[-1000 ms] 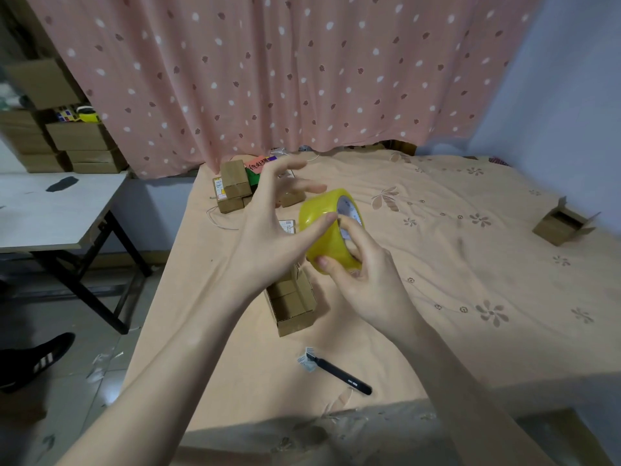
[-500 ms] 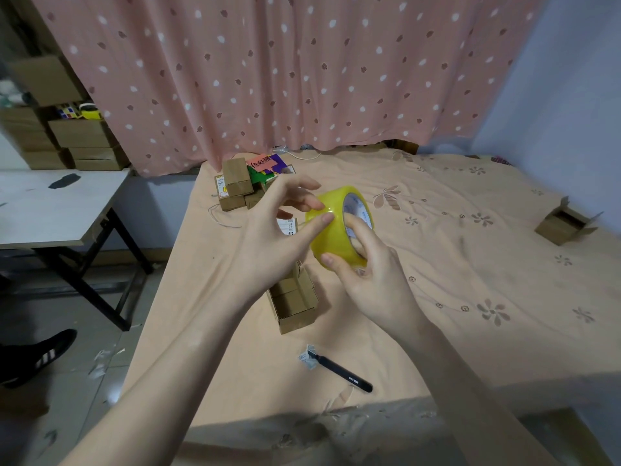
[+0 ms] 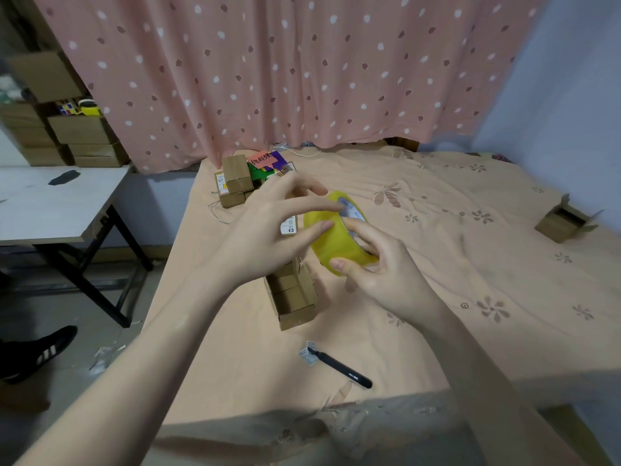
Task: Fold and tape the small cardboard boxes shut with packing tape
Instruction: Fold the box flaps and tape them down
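Observation:
A yellow roll of packing tape (image 3: 336, 237) is held up above the bed by my right hand (image 3: 379, 274), thumb on its outer face and fingers through the core. My left hand (image 3: 268, 237) has its thumb tip pressed on the roll's left face, the other fingers spread over the top edge. Below the hands stands a small brown cardboard box (image 3: 294, 297), its top open, on the peach bedsheet. A white-labelled small box (image 3: 289, 227) shows between my left fingers. A black pen-style cutter (image 3: 342, 368) lies nearer the front edge.
Several closed small boxes (image 3: 235, 179) with a pink note and green packets sit at the bed's far left. One open box (image 3: 561, 222) lies at the right. A grey table (image 3: 50, 203) with stacked cartons stands left; a black shoe (image 3: 37, 351) is on the floor.
The roll has turned and tilted in my right hand. My left fingers went from curled to stretched out over its top edge, thumb still on the tape.

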The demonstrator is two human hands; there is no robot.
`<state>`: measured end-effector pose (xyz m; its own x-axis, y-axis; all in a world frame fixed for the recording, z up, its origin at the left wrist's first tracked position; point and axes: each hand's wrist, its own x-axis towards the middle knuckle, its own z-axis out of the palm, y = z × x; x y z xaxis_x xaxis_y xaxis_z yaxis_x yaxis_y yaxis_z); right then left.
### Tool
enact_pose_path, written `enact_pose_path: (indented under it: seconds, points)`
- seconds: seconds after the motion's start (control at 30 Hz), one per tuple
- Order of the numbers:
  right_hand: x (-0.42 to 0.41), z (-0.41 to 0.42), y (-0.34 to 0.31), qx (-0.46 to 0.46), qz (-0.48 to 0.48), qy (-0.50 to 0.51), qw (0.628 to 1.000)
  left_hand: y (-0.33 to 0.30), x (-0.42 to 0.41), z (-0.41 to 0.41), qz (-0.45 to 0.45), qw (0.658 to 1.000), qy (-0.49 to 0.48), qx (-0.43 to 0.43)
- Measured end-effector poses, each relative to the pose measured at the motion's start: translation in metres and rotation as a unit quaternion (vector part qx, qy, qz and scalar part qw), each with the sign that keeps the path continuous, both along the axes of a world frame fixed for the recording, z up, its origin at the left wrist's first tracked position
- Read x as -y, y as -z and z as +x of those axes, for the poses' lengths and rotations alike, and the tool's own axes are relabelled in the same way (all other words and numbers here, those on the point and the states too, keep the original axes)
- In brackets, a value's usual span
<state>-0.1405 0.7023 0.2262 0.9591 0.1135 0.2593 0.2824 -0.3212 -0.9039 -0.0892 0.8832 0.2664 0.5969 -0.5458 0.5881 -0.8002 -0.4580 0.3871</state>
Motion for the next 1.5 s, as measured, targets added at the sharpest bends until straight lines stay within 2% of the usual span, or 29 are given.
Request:
enact_pose_path:
  seconds: [0.07,0.27,0.47,0.7,0.93,1.17,1.5]
  points:
    - [0.002,0.0,-0.002,-0.009,0.008,-0.02,1.0,0.001,-0.001,0.001,0.007,1.0,0.005,0.013]
    - [0.008,0.0,-0.011,-0.041,0.061,-0.076,0.994,0.0,-0.007,0.004,-0.043,0.994,0.042,-0.092]
    - [0.014,0.0,-0.017,-0.073,0.082,-0.095,0.989,-0.005,-0.008,0.01,-0.028,0.993,0.063,-0.092]
    - [0.019,-0.006,-0.026,-0.132,0.108,-0.158,0.973,-0.017,-0.008,0.017,-0.033,0.982,0.116,-0.148]
    - [0.02,-0.007,-0.033,-0.149,0.096,-0.171,0.969,-0.016,-0.01,0.018,-0.05,0.976,0.125,-0.173]
    - [0.019,-0.007,-0.037,-0.16,0.073,-0.175,0.969,-0.021,-0.011,0.02,-0.015,0.966,0.134,-0.219]
    - [0.017,-0.006,-0.036,-0.179,0.061,-0.162,0.968,-0.014,-0.004,0.02,0.049,0.983,0.098,-0.147]
